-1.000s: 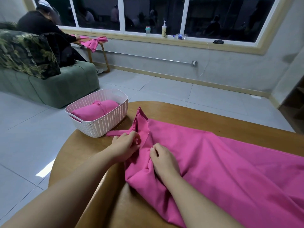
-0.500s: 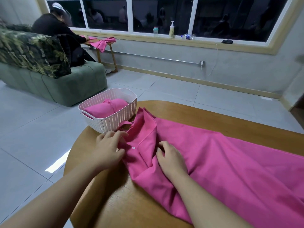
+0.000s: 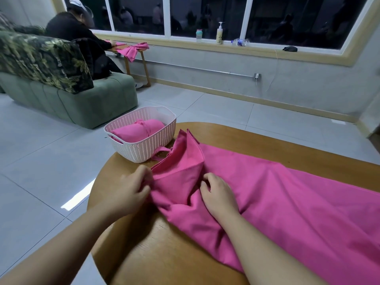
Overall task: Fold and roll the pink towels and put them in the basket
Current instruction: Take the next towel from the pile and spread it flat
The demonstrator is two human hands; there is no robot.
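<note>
The pink towel (image 3: pixel 277 194) lies lengthwise on the wooden table (image 3: pixel 164 254); left hand (image 3: pixel 131 192) and right hand (image 3: pixel 218 194) each pinch its bunched near end, apparently to start the roll. The basket (image 3: pixel 144 151) (one rolled towel (image 3: pixel 137 130) inside) stands just beside that end, probably for a short transfer.

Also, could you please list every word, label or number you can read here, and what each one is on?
None can be read.
Pump bottle on the windowsill: label too blurred.
Small bottle beside it: print too small.
Lying water bottle: label unreadable.

Pink towel (image 3: pixel 287 202) runs off the right edge.
</note>
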